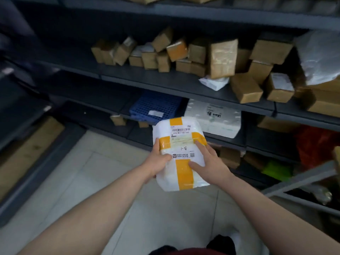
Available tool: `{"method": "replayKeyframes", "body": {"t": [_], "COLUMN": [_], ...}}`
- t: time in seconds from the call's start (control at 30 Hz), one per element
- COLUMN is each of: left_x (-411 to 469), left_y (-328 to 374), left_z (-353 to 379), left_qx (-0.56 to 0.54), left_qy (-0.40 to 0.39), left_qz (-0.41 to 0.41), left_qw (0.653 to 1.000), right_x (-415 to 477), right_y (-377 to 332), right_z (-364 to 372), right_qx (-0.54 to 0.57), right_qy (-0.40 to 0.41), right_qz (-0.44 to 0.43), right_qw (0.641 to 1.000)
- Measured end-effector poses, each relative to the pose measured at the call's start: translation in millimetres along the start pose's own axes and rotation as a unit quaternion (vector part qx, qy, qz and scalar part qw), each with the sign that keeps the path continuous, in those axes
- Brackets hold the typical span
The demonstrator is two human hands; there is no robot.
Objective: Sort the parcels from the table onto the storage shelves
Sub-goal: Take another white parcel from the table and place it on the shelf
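I hold a white plastic parcel point(181, 144) crossed with yellow tape, with a barcode label and "1-8" written on it. My left hand point(159, 160) grips its left edge and my right hand point(209, 162) lies on its right side, fingers spread over the top. The parcel hangs in front of the dark grey storage shelves point(165, 83), level with the lower tiers. The middle shelf carries several brown cardboard parcels point(222, 57).
A blue perforated crate point(156, 107) and a white foam box point(215, 118) sit on the shelf just behind the parcel. White bags point(320, 56) and a red bag point(316, 146) are at the right. A grey rack edge point(298, 179) juts in at lower right. Pale tiled floor point(103, 181) lies below.
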State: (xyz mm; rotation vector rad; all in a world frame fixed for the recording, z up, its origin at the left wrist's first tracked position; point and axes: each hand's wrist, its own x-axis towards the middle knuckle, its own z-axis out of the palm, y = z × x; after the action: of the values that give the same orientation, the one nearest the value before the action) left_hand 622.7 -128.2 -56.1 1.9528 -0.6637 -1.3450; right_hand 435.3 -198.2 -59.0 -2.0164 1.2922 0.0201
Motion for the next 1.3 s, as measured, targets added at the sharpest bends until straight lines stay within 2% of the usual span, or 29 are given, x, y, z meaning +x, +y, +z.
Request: {"method": "replayKeyframes", "body": {"t": [0.3, 0.7, 1.03, 1.3], "left_x": [-51.0, -64.6, -33.4, -22.0], "left_y": [-84.7, -134.3, -134.4, -175.3], "left_z": [-151.3, -287.0, -391.8, -473.8], "left_qx": [-0.107, -0.203, -0.278, -0.306], "left_qy": [0.147, 0.311, 0.394, 0.429], "left_qz": [-0.076, -0.136, -0.178, -0.208], "left_qw": [0.980, 0.918, 0.858, 0.824], "right_x": [41.0, 119.0, 197.4, 225.2], "right_y": [-147.6, -314.6, -440.4, -524.4], "right_z": [91.2, 183.3, 223.4, 296.4], "right_qx": [-0.060, -0.134, -0.153, -0.176], "right_qy": [-0.128, -0.242, -0.325, -0.368], "right_qz": [-0.131, -0.293, -0.359, -0.374], "right_qw": [0.981, 0.915, 0.862, 0.833]}}
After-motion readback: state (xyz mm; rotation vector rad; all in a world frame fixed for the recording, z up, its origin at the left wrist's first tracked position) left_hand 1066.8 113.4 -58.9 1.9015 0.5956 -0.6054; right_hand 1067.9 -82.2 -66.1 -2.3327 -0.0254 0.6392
